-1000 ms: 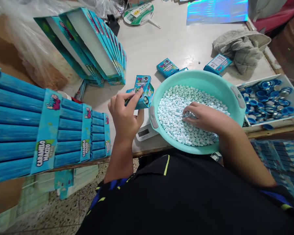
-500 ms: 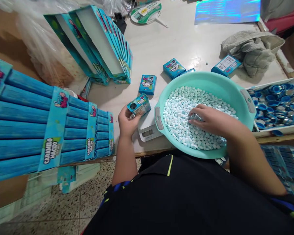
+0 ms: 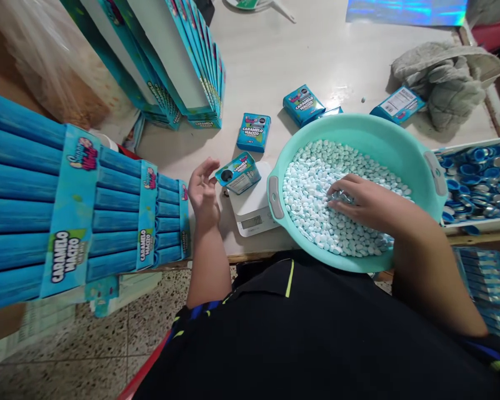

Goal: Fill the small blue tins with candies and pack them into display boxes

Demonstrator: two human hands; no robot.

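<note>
A person's left hand (image 3: 202, 191) hangs open above the desk (image 3: 275, 61), its fingers (image 3: 200, 172) spread and holding nothing, just beside a Caramelo Macizo box (image 3: 238, 173) lying tilted on a white digital scale (image 3: 252, 222). The right hand (image 3: 369, 203) rests inside a mint-green plastic basin (image 3: 383, 130), its fingers (image 3: 345, 201) curled down into pale blue-white candies (image 3: 308, 205) over a small glinting cluster; whether they grip it cannot be told. A second box (image 3: 253, 132) lies on the desk at the basin's far left. Stacked blue cartons (image 3: 79, 205) crowd the left, while a white tray (image 3: 470, 147) of round blue and silver lids (image 3: 479, 180) sits right of the basin.
</note>
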